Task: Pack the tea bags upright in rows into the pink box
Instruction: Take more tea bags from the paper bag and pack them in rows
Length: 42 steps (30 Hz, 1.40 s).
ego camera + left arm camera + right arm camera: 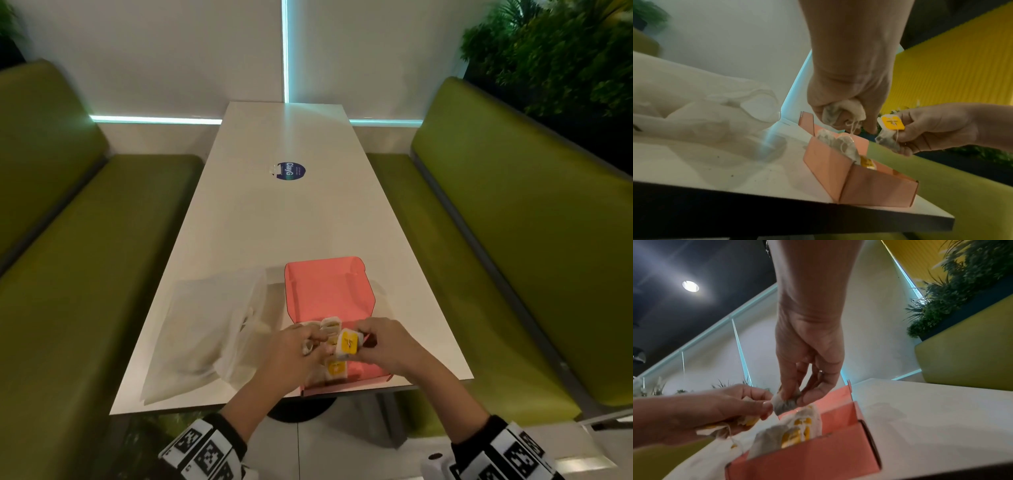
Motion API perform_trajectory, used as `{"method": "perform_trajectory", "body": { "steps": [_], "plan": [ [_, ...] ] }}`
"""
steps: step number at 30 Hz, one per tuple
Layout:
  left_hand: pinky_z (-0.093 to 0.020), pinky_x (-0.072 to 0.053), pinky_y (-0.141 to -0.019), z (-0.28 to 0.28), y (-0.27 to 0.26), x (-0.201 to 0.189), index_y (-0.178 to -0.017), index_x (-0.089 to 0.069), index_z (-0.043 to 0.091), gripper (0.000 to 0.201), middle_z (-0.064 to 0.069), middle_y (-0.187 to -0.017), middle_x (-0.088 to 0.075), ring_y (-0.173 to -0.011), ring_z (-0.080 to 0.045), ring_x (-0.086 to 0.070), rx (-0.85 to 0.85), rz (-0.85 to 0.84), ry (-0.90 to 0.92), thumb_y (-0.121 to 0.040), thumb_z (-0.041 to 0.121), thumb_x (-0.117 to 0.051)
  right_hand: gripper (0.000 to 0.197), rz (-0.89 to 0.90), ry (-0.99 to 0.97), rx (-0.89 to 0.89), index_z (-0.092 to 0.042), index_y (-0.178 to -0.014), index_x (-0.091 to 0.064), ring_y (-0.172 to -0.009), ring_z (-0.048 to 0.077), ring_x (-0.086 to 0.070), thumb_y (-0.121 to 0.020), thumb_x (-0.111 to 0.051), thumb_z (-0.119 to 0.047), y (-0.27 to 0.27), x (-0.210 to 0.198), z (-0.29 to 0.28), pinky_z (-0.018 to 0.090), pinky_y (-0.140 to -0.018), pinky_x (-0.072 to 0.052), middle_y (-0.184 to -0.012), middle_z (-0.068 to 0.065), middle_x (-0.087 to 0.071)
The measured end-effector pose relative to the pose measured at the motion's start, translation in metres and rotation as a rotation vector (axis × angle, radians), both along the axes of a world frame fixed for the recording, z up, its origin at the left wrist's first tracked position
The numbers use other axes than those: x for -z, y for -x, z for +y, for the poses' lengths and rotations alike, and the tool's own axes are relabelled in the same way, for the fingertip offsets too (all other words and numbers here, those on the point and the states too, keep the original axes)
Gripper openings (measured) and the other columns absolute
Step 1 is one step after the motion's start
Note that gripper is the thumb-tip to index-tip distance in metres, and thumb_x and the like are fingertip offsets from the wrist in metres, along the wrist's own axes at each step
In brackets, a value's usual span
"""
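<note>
The pink box (329, 291) is sitting at the near edge of the smooth white table (274, 222), at 6 o'clock, its cardboard lid standing open. Soft papery tea bags (797, 426) with yellow square tags are poking up inside. The left hand (291, 349) is squeezing a crumpled bunch of bags. The right hand (383, 346) is pinching one tea bag (347, 346) just above the box. A thin plastic bag (205, 329) is lying at 9 o'clock beside the box.
</note>
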<state>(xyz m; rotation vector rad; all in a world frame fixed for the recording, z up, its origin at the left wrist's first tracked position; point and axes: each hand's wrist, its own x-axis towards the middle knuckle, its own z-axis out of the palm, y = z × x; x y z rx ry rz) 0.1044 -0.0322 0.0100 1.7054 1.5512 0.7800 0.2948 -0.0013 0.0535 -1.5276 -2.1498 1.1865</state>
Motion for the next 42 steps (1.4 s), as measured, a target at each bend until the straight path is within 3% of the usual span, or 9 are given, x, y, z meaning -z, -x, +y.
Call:
{"method": "perform_trajectory", "body": {
  "steps": [5, 9, 12, 14, 20, 25, 34, 39, 42],
  "plan": [
    [-0.026, -0.045, -0.085, 0.0, -0.004, 0.004, -0.116, -0.06, 0.025, 0.037, 0.002, -0.113, -0.056, -0.1, -0.015, -0.054, 0.159, 0.449, 0.022, -0.083, 0.043, -0.063, 0.025, -0.136, -0.002, -0.081, -0.014, -0.101, -0.068, -0.091, 0.015, -0.062, -0.081, -0.073, -0.027, -0.004, 0.022, -0.005, 0.025, -0.084, -0.05, -0.102, 0.003, -0.069],
    [-0.029, -0.047, -0.084, 0.002, -0.01, 0.007, -0.106, -0.059, 0.022, 0.029, 0.001, -0.113, -0.054, -0.1, -0.018, -0.054, 0.175, 0.616, 0.074, -0.085, 0.042, -0.058, 0.021, -0.123, -0.057, -0.125, -0.008, -0.1, -0.068, -0.081, 0.006, -0.055, -0.084, -0.068, -0.022, 0.002, 0.028, -0.009, 0.003, -0.072, -0.04, -0.097, 0.004, -0.067],
    [-0.029, -0.048, -0.084, 0.002, -0.013, 0.008, -0.105, -0.06, 0.021, 0.023, -0.001, -0.113, -0.054, -0.099, -0.018, -0.055, 0.161, 0.618, 0.074, -0.087, 0.035, -0.056, 0.015, -0.126, -0.022, -0.188, -0.002, -0.09, -0.068, -0.067, 0.004, -0.049, -0.085, -0.063, -0.015, 0.003, 0.031, -0.008, 0.006, -0.062, -0.039, -0.084, 0.007, -0.064],
    [-0.027, -0.048, -0.085, 0.002, -0.012, 0.01, -0.107, -0.06, 0.022, 0.022, -0.001, -0.114, -0.055, -0.099, -0.016, -0.055, 0.153, 0.617, 0.059, -0.089, 0.033, -0.054, 0.014, -0.156, 0.008, -0.217, -0.005, -0.092, -0.069, -0.068, 0.002, -0.051, -0.082, -0.063, -0.013, 0.003, 0.032, -0.008, 0.007, -0.063, -0.041, -0.085, -0.002, -0.061],
    [-0.024, -0.044, -0.081, 0.001, -0.012, 0.013, -0.105, -0.061, 0.021, 0.02, 0.0, -0.112, -0.056, -0.098, -0.015, -0.055, 0.123, 0.594, 0.021, -0.09, 0.032, -0.054, 0.027, -0.225, -0.003, -0.239, -0.008, -0.082, -0.066, -0.08, 0.011, -0.051, -0.079, -0.071, -0.035, 0.01, 0.041, -0.01, 0.029, -0.073, -0.043, -0.086, 0.002, -0.057],
    [-0.024, -0.044, -0.079, 0.002, -0.01, 0.015, -0.097, -0.063, 0.021, 0.015, 0.0, -0.109, -0.058, -0.097, -0.016, -0.055, 0.106, 0.553, 0.029, -0.087, 0.029, -0.055, 0.025, -0.19, -0.064, -0.239, 0.001, -0.086, -0.067, -0.08, 0.011, -0.045, -0.087, -0.062, -0.023, 0.01, 0.052, -0.013, 0.016, -0.062, -0.031, -0.084, 0.002, -0.052],
    [-0.027, -0.046, -0.08, 0.004, -0.009, 0.016, -0.099, -0.064, 0.021, 0.017, 0.0, -0.108, -0.059, -0.095, -0.016, -0.055, 0.072, 0.535, 0.038, -0.088, 0.032, -0.056, 0.023, -0.05, -0.063, -0.163, -0.017, -0.109, -0.071, -0.09, 0.008, -0.059, -0.089, -0.059, -0.016, 0.004, 0.062, -0.016, 0.018, -0.082, -0.044, -0.104, -0.002, -0.071],
    [-0.024, -0.044, -0.079, 0.004, -0.01, 0.018, -0.103, -0.064, 0.02, 0.021, -0.001, -0.11, -0.059, -0.096, -0.016, -0.056, 0.07, 0.543, 0.029, -0.088, 0.032, -0.056, 0.014, -0.047, -0.046, -0.183, -0.012, -0.091, -0.068, -0.068, 0.004, -0.05, -0.092, -0.056, -0.019, 0.005, 0.065, -0.019, 0.021, -0.068, -0.039, -0.072, -0.012, -0.057],
    [-0.02, -0.04, -0.076, 0.004, -0.011, 0.019, -0.104, -0.063, 0.02, 0.022, 0.001, -0.11, -0.059, -0.096, -0.014, -0.055, 0.074, 0.546, 0.012, -0.089, 0.033, -0.056, 0.012, -0.047, -0.041, -0.201, -0.013, -0.084, -0.063, -0.065, 0.001, -0.046, -0.091, -0.056, -0.02, 0.005, 0.064, -0.016, 0.02, -0.066, -0.038, -0.073, -0.007, -0.055]
  ]
}}
